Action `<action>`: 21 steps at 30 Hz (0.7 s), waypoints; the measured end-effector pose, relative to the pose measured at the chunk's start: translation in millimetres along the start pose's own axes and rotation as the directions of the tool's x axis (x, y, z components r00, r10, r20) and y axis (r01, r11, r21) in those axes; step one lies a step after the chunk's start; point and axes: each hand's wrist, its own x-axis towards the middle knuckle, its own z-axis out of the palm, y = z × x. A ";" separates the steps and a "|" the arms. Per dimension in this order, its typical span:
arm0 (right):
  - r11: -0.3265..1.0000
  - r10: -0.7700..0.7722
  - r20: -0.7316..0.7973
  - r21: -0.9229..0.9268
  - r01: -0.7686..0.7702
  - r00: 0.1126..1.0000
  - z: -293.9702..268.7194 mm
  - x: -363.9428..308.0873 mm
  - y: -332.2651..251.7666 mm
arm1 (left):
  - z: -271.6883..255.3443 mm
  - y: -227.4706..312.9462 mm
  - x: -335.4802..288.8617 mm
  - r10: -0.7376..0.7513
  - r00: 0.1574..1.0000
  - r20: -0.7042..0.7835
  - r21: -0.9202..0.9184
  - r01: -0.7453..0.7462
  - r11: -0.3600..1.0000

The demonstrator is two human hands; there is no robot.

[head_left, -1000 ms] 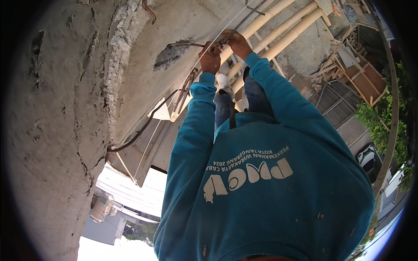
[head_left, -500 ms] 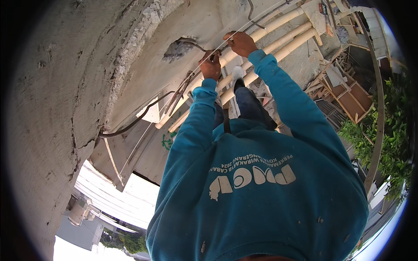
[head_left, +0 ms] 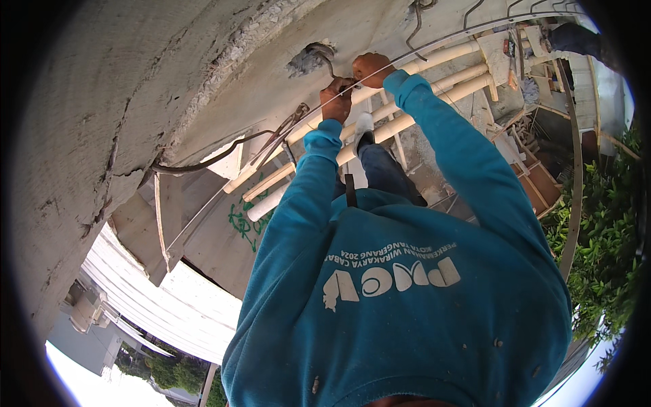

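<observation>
My left hand [head_left: 336,100] is closed at a long thin metal rod [head_left: 468,30] that runs diagonally past both hands. Right by its fingers, a dark bent steel bar [head_left: 329,66] comes out of a broken hole [head_left: 303,65] in the concrete wall. My right hand [head_left: 372,70] is curled shut just beyond the left, against the same rod; its fingertips are hidden, so what it grips cannot be made out. Both arms reach forward in teal sleeves.
Bamboo poles [head_left: 444,83] run below my hands, with my white-shod foot [head_left: 364,123] among them. More bent bars [head_left: 415,34] stick out of the wall [head_left: 129,81]. A person's dark-clothed limb [head_left: 575,39] shows at far right, above scrap wood [head_left: 536,183] and leaves [head_left: 600,224].
The view has shifted, showing more bars and another person's limb at upper right. My right hand has drawn nearer to my left, its fingers curled in more.
</observation>
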 end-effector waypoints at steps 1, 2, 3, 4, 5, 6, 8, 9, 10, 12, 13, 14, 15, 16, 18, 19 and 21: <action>0.999 0.005 0.035 -0.039 -0.003 0.999 -5.4 -1.6 -5.6 | 0.5 -1.8 -1.3 -0.031 1.000 0.002 -0.070 0.031 0.997; 0.997 0.011 0.068 -0.078 -0.006 0.998 -9.2 -1.3 -9.9 | 1.4 -3.5 -0.7 -0.035 0.999 -0.004 -0.093 0.035 0.995; 0.997 0.009 0.123 -0.080 0.001 0.992 -9.5 -0.8 -10.1 | 2.0 -5.4 0.2 -0.040 0.999 -0.009 -0.117 0.038 0.992; 0.999 -0.023 0.082 -0.046 0.027 0.996 -3.5 -4.9 -8.8 | 2.9 -6.3 -1.2 -0.045 0.999 -0.007 -0.144 0.044 0.989; 0.998 -0.056 0.039 -0.017 0.057 0.998 4.3 -8.9 -6.6 | 2.8 -7.8 -0.5 -0.038 0.999 -0.005 -0.137 0.036 0.990; 0.996 -0.089 -0.005 0.011 0.089 0.996 10.9 -11.2 -4.0 | 1.6 -9.9 0.5 -0.030 1.000 -0.004 -0.131 0.030 0.991; 0.995 -0.076 0.036 0.059 0.074 0.996 11.4 -11.1 -3.4 | 0.0 -7.4 -0.3 -0.040 0.999 -0.006 -0.165 0.038 0.986; 0.998 -0.045 0.064 0.049 0.042 0.997 10.8 -9.7 -2.9 | 1.7 -4.9 -1.4 -0.052 0.999 -0.007 -0.206 0.049 0.977; 0.999 -0.010 0.091 0.041 0.006 0.996 12.1 -9.1 -4.2 | 1.3 -4.9 -3.1 -0.064 0.998 -0.003 -0.245 0.061 0.968; 0.984 -0.082 -0.027 0.154 0.085 0.996 19.2 -17.1 0.7 | -1.3 -7.4 -2.3 -0.020 1.000 -0.006 -0.246 0.018 0.969; 0.971 -0.113 -0.086 0.201 0.128 0.990 20.4 -21.9 3.2 | -1.5 -5.2 -1.7 0.002 1.000 -0.012 -0.252 -0.005 0.968; 0.961 -0.102 -0.112 0.244 0.127 0.988 22.6 -24.0 3.6 | -3.1 -3.9 -2.0 0.006 1.000 -0.010 -0.220 -0.008 0.975; 0.949 -0.091 -0.136 0.288 0.127 0.987 24.8 -26.1 3.9 | -5.5 -3.1 -2.3 0.009 1.000 -0.008 -0.188 -0.010 0.982; 0.934 -0.075 -0.159 0.335 0.125 0.984 23.6 -28.8 -0.5 | -8.0 -2.3 -4.1 0.009 1.000 -0.002 -0.153 -0.009 0.988; 0.964 0.000 -0.039 0.264 0.011 0.999 16.1 -26.6 -6.3 | -4.0 -7.4 -4.6 0.036 0.999 -0.014 -0.169 -0.037 0.985; 0.974 0.044 0.013 0.223 -0.045 0.999 11.3 -25.5 -9.8 | -2.5 -10.3 -3.7 0.053 0.998 -0.019 -0.175 -0.056 0.983; 0.963 0.062 -0.103 0.268 -0.032 0.993 25.2 -19.9 -2.7 | -1.2 -17.2 -4.0 0.111 0.994 0.003 -0.192 -0.109 0.975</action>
